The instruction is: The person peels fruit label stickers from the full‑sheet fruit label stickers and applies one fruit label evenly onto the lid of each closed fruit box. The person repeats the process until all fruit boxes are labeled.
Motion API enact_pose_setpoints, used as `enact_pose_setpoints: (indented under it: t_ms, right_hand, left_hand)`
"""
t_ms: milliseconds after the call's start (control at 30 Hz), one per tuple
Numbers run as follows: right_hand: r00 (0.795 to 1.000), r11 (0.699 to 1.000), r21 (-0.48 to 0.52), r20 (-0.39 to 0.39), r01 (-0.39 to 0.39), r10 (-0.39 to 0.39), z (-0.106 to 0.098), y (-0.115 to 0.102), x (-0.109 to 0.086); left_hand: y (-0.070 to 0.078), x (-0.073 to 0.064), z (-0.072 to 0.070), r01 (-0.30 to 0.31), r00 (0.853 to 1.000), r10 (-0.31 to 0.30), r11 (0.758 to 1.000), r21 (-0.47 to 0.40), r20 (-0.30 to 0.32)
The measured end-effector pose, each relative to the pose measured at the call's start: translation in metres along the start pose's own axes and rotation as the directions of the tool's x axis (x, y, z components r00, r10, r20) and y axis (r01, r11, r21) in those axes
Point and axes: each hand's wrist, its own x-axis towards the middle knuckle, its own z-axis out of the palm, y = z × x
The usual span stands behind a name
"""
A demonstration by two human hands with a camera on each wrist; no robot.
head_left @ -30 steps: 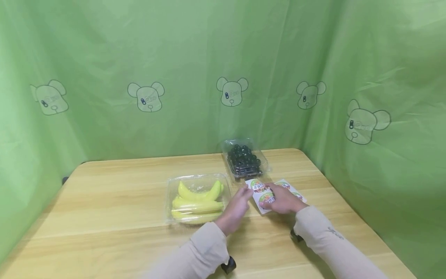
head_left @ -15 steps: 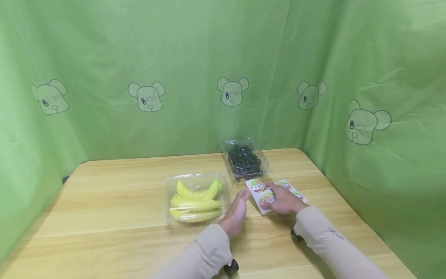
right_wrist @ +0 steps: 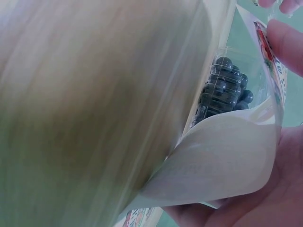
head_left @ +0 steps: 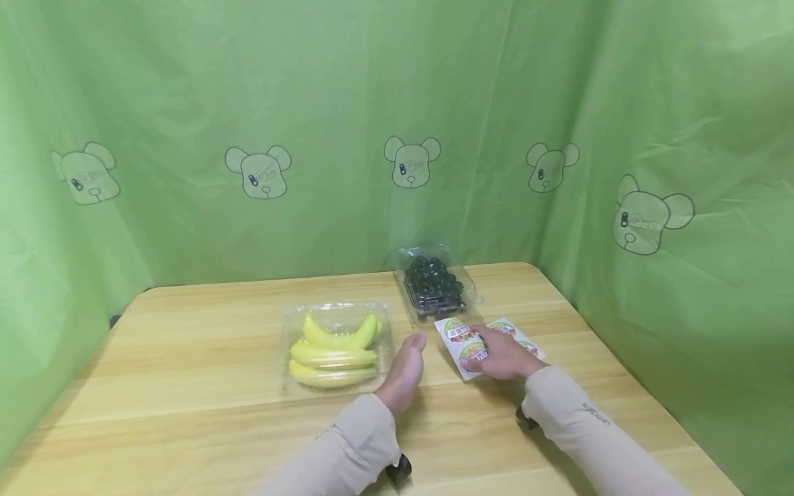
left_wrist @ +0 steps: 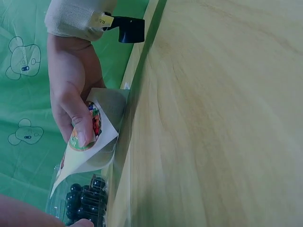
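Pale wood grain runs bare across the near worktop point(head_left: 186, 413), leaving open room at its front edge. The left hand point(head_left: 402, 372) lies there, fingers straight and relaxed, just beside the clear plastic banana tray point(head_left: 335, 348). The right hand point(head_left: 499, 355) pinches a glossy sticker sheet point(head_left: 462, 341), its near edge curled up. Beyond, near the far edge, sits a clear clamshell of dark round berries point(head_left: 434, 284).
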Motion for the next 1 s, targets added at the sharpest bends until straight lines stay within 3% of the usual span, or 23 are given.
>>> enact_pose_setpoints:
  t_ms: [233,467,600,733,867,1000]
  right_hand:
    - [1.000,1.000,-0.013,-0.002,0.001,-0.001,0.002,-0.002,0.001]
    - [1.000,1.000,-0.002,-0.006,0.024,-0.024,0.003,-0.006,0.003]
    - [1.000,1.000,-0.001,-0.005,0.020,-0.020,0.004,-0.008,0.004]
    - [1.000,1.000,0.012,-0.008,0.026,-0.026,0.004,-0.010,0.005]
    - [0.999,0.999,0.017,-0.017,0.040,-0.040,0.003,-0.011,0.006]
    - [0.999,0.999,0.008,-0.017,0.042,-0.042,0.003,-0.011,0.006]
  left_hand:
    - [-0.004,0.000,0.007,0.014,0.999,-0.017,0.996,-0.089,-0.032]
    - [-0.008,0.008,0.015,0.062,0.998,-0.056,0.972,-0.226,0.033]
    - [-0.009,0.013,0.018,0.130,0.991,-0.113,0.927,-0.352,0.071]
    - [-0.010,0.020,0.022,0.194,0.981,-0.179,0.854,-0.483,0.078]
    - [-0.012,0.026,0.023,0.236,0.970,-0.224,0.802,-0.549,0.090]
    - [-0.017,0.031,0.023,0.239,0.969,-0.232,0.771,-0.591,0.089]
